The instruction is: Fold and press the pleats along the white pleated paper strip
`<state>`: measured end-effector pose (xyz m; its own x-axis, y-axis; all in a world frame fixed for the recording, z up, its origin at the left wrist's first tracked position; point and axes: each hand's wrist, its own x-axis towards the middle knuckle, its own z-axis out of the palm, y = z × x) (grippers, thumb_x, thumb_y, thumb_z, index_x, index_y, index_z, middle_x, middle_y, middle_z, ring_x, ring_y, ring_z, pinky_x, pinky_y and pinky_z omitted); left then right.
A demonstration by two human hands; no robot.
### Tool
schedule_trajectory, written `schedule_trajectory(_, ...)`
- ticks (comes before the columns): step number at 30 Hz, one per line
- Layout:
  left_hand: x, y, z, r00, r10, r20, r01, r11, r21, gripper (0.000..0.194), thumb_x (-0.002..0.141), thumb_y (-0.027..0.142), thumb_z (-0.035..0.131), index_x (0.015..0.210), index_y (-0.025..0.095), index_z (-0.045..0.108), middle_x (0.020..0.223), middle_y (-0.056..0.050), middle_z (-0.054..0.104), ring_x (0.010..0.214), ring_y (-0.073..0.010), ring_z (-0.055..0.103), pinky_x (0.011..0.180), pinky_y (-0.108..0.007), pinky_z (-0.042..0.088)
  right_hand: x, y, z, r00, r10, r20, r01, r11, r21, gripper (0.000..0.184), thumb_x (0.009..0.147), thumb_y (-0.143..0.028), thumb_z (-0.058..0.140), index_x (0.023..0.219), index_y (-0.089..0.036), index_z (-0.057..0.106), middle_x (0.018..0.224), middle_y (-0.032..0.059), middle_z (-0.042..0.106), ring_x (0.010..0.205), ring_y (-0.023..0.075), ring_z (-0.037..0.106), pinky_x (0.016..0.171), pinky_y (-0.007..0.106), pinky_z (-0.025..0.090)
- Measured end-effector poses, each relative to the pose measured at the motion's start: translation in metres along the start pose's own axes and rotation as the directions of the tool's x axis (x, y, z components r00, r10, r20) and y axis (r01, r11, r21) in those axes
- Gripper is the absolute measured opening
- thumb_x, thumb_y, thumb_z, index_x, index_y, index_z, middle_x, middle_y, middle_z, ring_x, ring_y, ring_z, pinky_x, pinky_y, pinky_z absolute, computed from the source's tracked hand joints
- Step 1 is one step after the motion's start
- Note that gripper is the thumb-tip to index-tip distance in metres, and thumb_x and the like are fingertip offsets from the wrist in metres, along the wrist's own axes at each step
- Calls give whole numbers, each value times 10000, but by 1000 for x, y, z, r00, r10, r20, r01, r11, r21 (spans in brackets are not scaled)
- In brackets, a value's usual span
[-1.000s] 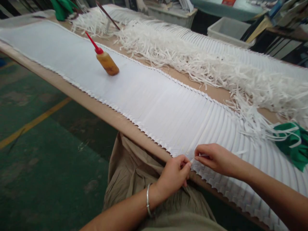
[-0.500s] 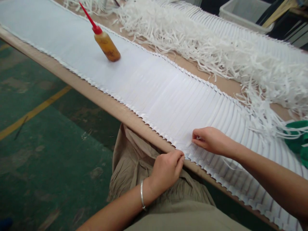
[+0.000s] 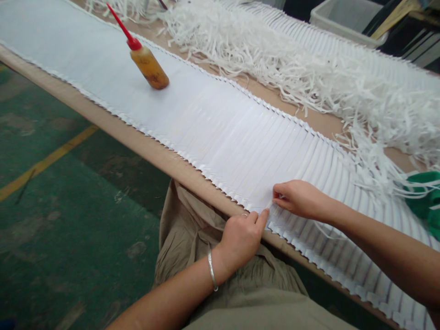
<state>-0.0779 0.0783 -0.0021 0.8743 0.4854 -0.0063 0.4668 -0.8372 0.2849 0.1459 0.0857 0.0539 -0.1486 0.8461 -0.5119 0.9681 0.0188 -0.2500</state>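
Note:
A long white panel of narrow crosswise strips lies along the table, with small folded ends down both long edges. My left hand is at its near edge, fingers curled and the index fingertip pressed on the border; the thumb is hidden. Just to the right, my right hand is closed in a pinch over the panel. A thin white strip runs from its fingertips toward my left index finger. A loose strip end curls out below my right wrist.
An oil bottle with a red nozzle stands on the panel. Behind lie a heap of shredded white strips and a second slatted panel. Green cloth is at right, a pale bin at the back. The brown table edge is near me.
My left hand has shifted slightly right and up, its index finger now stretched toward my right fingertips. My right hand keeps its pinch almost in place.

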Motion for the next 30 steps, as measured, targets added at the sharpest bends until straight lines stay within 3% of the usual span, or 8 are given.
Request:
schedule_trajectory(5,1,1,0,1000,-4,-2,4,999,32,435,935,108,512,1366,154,538,847,-34,639,678,-188,634,573,-298,494,3,19,-14,1000,-19,-17,20,996,86,181,915,-324,578,879,-204,708,797,49,732,710,174,637,646,268,370)
schedule_trajectory(11,0,1,2,999,-4,-45,6,999,44,442,903,94,549,1340,161,562,824,-19,634,651,-197,628,557,-322,494,7,79,-55,989,43,-138,-17,983,182,186,875,-350,600,850,-209,718,807,27,740,743,173,654,711,267,444)
schedule_trajectory(15,1,0,4,998,-4,-66,7,999,46,459,885,86,567,1337,167,565,828,-13,640,646,-202,633,554,-333,498,15,109,-65,966,139,-216,-110,984,141,192,852,-367,597,823,-209,702,758,18,717,707,165,630,676,264,431)
schedule_trajectory(21,2,0,4,998,-3,-59,5,999,32,459,878,87,574,1330,163,569,841,-16,657,645,-204,640,550,-335,498,27,115,-61,944,227,-238,-200,971,134,176,826,-356,612,787,-200,683,718,14,693,663,150,599,631,251,403)
schedule_trajectory(30,-1,-1,9,997,-3,-78,6,1000,27,466,884,85,565,1343,168,552,839,-21,659,654,-200,640,559,-317,492,33,107,-63,949,217,-230,-199,975,96,146,828,-305,613,816,-184,694,740,25,695,702,157,614,655,252,398)
